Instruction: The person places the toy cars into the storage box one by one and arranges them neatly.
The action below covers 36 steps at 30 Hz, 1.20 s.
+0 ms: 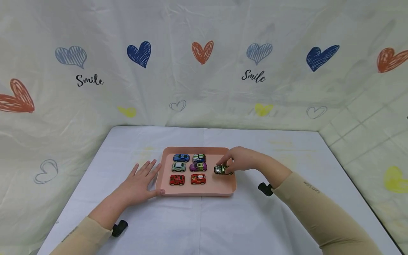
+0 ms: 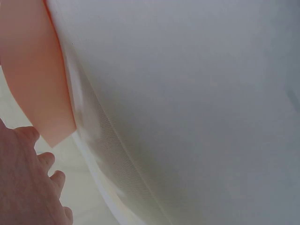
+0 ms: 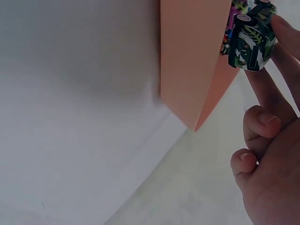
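My right hand pinches a dark green, leaf-patterned toy car between thumb and fingers, over the right end of a pink tray. In the right wrist view the same car shows above the tray wall, with the ring and little fingers curled below. My left hand lies with fingers spread at the tray's left side, its thumb right at the front left corner. Left of the held car stand a blue toy car, a green-and-blue one, a pale mint one and a purple one.
Two red toy cars, a black-spotted one and another with a white patch, form the tray's front row. A white cloth covers the table. Behind it hangs a pale sheet printed with hearts.
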Available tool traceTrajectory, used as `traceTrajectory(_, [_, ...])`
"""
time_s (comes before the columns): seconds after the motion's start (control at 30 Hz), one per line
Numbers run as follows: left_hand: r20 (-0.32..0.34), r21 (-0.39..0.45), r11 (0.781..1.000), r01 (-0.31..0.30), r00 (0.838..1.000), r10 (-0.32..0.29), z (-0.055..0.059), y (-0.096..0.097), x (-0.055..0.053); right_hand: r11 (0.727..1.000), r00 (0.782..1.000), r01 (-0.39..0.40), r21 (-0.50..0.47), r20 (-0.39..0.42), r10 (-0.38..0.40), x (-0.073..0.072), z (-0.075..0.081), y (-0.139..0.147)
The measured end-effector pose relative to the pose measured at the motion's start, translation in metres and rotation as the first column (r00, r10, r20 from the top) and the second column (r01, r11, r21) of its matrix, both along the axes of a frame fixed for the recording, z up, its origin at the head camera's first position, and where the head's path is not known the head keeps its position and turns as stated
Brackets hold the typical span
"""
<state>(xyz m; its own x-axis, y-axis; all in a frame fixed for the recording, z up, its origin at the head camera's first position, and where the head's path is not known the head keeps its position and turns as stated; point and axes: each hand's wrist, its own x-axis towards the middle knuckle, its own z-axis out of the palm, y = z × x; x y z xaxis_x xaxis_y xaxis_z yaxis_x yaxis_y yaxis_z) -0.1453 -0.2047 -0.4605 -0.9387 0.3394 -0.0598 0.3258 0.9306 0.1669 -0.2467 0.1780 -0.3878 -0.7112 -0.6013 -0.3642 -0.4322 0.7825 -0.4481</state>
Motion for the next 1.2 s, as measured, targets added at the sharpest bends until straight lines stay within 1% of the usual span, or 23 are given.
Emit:
traceTrajectory(0.13, [-0.001,-0.012,1.000,-0.001,1.000,0.001,0.000,0.000,0.001,0.999,1.000,-0.002,0.054,-0.016,0.003,0.002,-0.010,-0.008])
traceTrajectory(0.27, [0.001,-0.014,1.000,-0.005,1.000,0.005,0.000,0.000,0.000,0.994,0.998,-0.041,0.104,-0.038,0.045,0.005,-0.018,-0.016])
traceTrajectory(0.53, [-0.001,-0.003,1.000,-0.001,1.000,0.001,0.002,0.001,0.001,0.986,0.991,-0.096,0.139,-0.078,0.107,0.010,-0.027,-0.023])
traceTrajectory(0.7, [-0.003,0.025,1.000,0.003,1.000,-0.003,-0.001,-0.001,0.000,0.981,0.990,-0.087,0.172,-0.094,0.104,0.009,-0.032,-0.024])
traceTrajectory(0.83, [-0.002,0.027,1.000,0.000,1.000,0.000,-0.007,-0.003,-0.002,0.979,0.989,-0.085,0.184,-0.101,0.105,0.007,-0.033,-0.024])
traceTrajectory(0.9, [0.001,0.017,1.000,-0.003,1.000,0.003,-0.007,-0.003,-0.002,0.981,0.990,-0.083,0.178,-0.094,0.101,0.007,-0.032,-0.024])
traceTrajectory(0.97, [0.005,0.012,1.000,-0.004,1.000,0.004,-0.007,-0.002,-0.003,0.983,0.992,-0.074,0.169,-0.090,0.091,0.007,-0.030,-0.023])
traceTrajectory(1.03, [-0.007,0.018,1.000,-0.001,1.000,0.001,-0.009,-0.003,-0.003,0.987,0.994,-0.060,0.152,-0.079,0.073,0.008,-0.026,-0.023])
traceTrajectory(1.07, [-0.006,0.018,1.000,0.000,1.000,0.000,-0.008,-0.003,-0.003,0.987,0.994,-0.055,0.150,-0.080,0.068,0.008,-0.025,-0.023])
traceTrajectory(1.17, [-0.014,0.024,1.000,0.003,1.000,-0.003,-0.011,-0.004,-0.004,0.989,0.995,-0.042,0.143,-0.084,0.054,0.008,-0.022,-0.021])
traceTrajectory(1.2, [-0.013,0.013,1.000,-0.001,1.000,0.001,-0.012,-0.004,-0.004,0.989,0.995,-0.041,0.142,-0.087,0.054,0.007,-0.021,-0.020])
